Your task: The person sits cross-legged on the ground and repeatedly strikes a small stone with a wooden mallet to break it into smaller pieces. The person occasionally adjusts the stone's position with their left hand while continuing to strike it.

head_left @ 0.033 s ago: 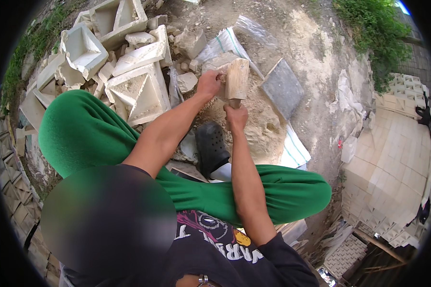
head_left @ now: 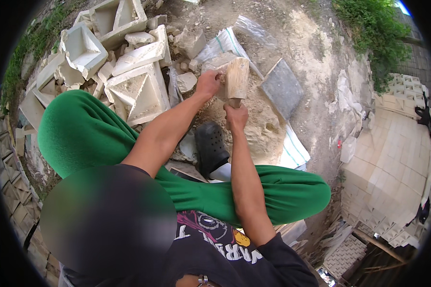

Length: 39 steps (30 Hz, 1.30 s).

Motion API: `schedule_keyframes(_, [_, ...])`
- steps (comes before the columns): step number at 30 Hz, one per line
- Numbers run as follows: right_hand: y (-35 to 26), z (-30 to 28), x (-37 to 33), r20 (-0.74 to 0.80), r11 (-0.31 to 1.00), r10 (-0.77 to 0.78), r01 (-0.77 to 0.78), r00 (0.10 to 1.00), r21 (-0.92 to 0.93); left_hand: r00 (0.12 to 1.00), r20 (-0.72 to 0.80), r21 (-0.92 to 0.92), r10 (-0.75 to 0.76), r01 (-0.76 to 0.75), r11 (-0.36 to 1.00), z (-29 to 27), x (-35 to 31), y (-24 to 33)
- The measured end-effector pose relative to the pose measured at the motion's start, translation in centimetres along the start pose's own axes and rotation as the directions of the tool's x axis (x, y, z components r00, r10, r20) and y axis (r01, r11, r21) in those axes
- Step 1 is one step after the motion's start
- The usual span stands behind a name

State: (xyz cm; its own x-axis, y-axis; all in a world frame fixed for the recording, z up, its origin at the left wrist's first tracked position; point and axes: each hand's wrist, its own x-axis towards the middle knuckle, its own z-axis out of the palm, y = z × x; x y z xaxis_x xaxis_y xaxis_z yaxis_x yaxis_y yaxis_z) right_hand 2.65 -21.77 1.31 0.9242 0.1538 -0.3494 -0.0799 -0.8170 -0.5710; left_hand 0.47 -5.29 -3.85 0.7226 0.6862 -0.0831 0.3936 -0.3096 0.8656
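My right hand (head_left: 236,117) is wrapped round the handle of a wooden mallet (head_left: 237,79), whose pale, worn block head points away from me. Just left of the head, my left hand (head_left: 209,84) is closed with its fingers curled; what they hold is hidden by the hand and the mallet. Beyond both hands lies a rough pale stone block (head_left: 220,61). Below them spreads a heap of sandy rubble and dust (head_left: 263,131), partly on a white woven sack (head_left: 294,148) with green stripes.
Cream moulds or hollow blocks (head_left: 136,93) and broken pieces pile up at the left. A grey square slab (head_left: 282,88) lies right of the mallet. My dark clog (head_left: 210,148) is close below my hands. Stacked pale blocks (head_left: 388,158) stand at far right.
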Motion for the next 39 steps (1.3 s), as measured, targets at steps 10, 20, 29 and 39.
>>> schedule_keyframes(10, [-1.6, 0.5, 0.0, 0.083, 0.998, 0.053, -0.051, 0.995, -0.024, 0.998, 0.012, 0.017, 0.068, -0.068, 0.998, -1.2, 0.9, 0.7])
schedule_keyframes(20, [0.4, 1.5, 1.2, 0.268, 0.888, -0.030, -0.097, 0.963, 0.450, 0.996, -0.008, 0.013, 0.091, -0.091, 0.996, -0.8, 1.0, 0.5])
schedule_keyframes(29, [-5.2, -1.2, 0.1, 0.208, 0.938, 0.003, -0.075, 0.978, 0.338, 1.000, 0.012, -0.089, -0.006, 0.007, 0.996, -0.9, 1.6, -0.9])
schedule_keyframes(39, [-4.5, -0.8, 0.1, 0.232, 0.969, 0.111, -0.157, 0.966, 0.191, 1.000, 0.022, -0.126, 0.005, -0.002, 0.992, -0.9, 1.6, -0.8])
